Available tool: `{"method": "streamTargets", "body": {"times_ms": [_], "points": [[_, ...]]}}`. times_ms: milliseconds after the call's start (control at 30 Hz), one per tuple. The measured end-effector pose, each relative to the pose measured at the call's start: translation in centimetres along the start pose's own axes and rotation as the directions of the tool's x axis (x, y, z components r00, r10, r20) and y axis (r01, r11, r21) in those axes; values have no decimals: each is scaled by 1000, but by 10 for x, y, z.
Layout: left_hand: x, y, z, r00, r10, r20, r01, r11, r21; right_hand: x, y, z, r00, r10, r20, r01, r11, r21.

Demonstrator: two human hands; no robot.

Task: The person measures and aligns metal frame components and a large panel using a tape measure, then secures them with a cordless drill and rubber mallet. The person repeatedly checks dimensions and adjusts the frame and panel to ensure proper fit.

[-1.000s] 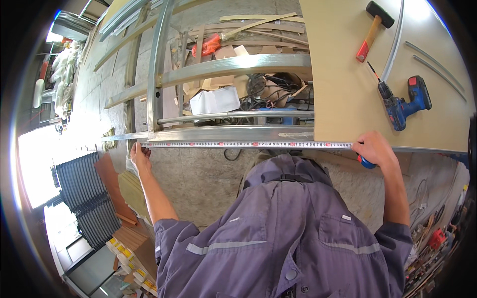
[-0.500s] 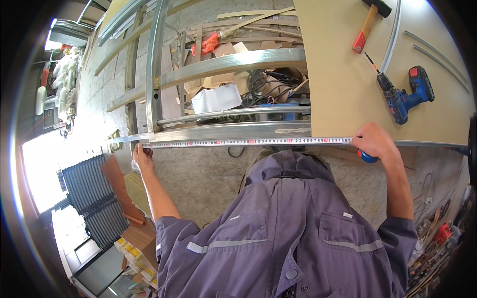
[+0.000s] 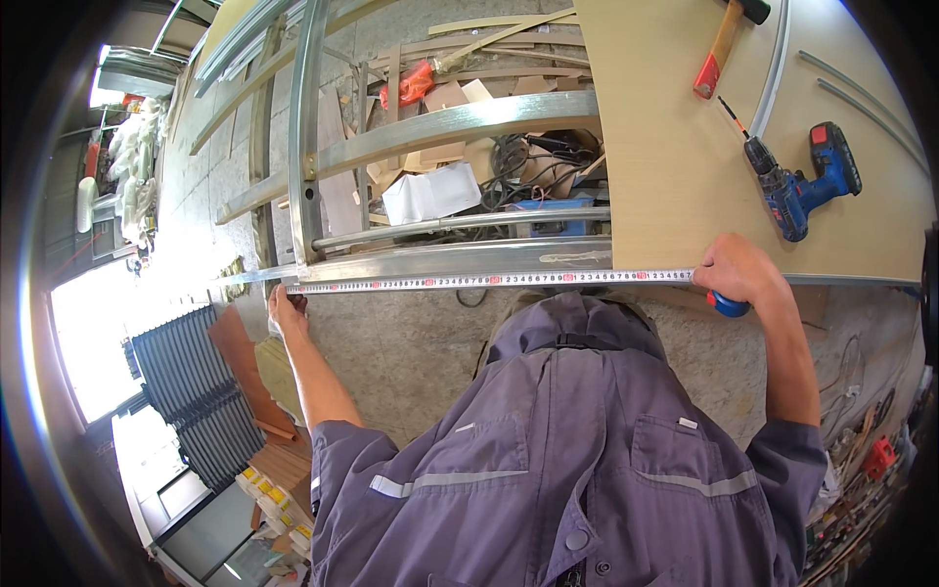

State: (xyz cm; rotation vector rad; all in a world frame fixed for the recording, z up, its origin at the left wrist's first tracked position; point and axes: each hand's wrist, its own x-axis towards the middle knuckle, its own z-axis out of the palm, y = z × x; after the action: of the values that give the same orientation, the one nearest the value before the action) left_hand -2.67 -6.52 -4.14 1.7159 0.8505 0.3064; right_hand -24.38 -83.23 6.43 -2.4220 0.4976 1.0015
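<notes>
A white tape measure (image 3: 469, 283) is stretched along the near rail of a metal frame (image 3: 460, 259). My left hand (image 3: 288, 303) pinches its left end beside the frame's upright. At the other end, my right hand (image 3: 738, 269) is closed around the tape by the near edge of a pale board (image 3: 665, 196). Just below that hand the blue-and-red tape case (image 3: 727, 305) shows in part. The blade lies straight between both hands.
On the board lie a blue cordless drill (image 3: 802, 186), a hammer (image 3: 722, 49) and thin grey strips (image 3: 861, 103). Inside the frame's opening, cardboard scraps (image 3: 430, 196) and black cables (image 3: 509, 166) lie on the floor. Black corrugated panels (image 3: 191, 377) stand at the left.
The view has shifted slightly. Both hands keep their hold, and the tape stays stretched along the rail; the right hand looks nearly unchanged in place.
</notes>
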Motion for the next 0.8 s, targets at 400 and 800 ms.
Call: {"method": "streamTargets", "body": {"times_ms": [400,800], "points": [[1,-2,-3,1000,-2,23,2,1000,16,2,0,-2,1000,-7,17,7,1000,-9],[-11,3,5,1000,16,7,-15,998,-55,2,-1,-2,1000,10,26,-10,1000,10]]}}
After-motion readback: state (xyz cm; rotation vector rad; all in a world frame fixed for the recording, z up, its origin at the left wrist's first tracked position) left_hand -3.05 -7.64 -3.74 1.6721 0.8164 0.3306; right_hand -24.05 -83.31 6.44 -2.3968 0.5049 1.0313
